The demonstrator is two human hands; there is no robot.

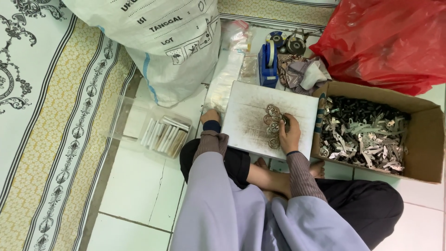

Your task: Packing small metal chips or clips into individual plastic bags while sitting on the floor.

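I sit cross-legged on a tiled floor with a worn white board (251, 109) in front of me. Several small round metal discs (272, 118) lie in a cluster on the board. My right hand (290, 132) rests on the board with its fingers curled on the discs at the cluster's right side. My left hand (210, 116) is at the board's left edge, mostly hidden behind it, and seems to grip that edge. A cardboard box (418, 135) full of small metal parts (362, 132) stands just right of the board.
A clear plastic tray (127, 118) with rolled white and tan packets (165, 135) sits to the left. Behind are a large white sack (162, 37), a red plastic bag (390, 37), a blue tape dispenser (268, 60), clear plastic bags (227, 79) and a patterned mat (46, 116).
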